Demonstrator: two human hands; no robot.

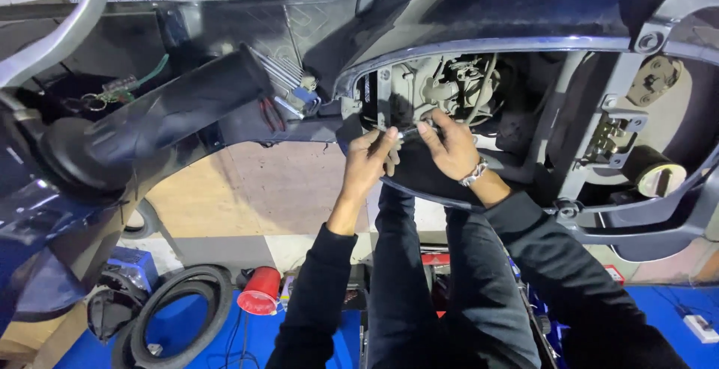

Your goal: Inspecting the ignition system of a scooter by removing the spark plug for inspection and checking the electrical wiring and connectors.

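small silvery part (408, 134) sits at edge of engine opening (442, 88) in scooter body, between both hands, pinched from either side. left hand (367, 163) fingertips closed on its left end, thumb on top. right hand (449, 148) fingers curled, thumb and forefinger gripping right end; metal bracelet (474, 173) at wrist. chrome trim (487, 43) arcs above opening. red cup (260, 292) and tyre (180, 309) on floor, lower left, well apart.

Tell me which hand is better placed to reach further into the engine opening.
Probably the right. The right hand already lies at the edge of the opening, its fingertips beside the grey engine parts. The left hand sits lower and outside, pinching the small shiny piece that spans between both hands.
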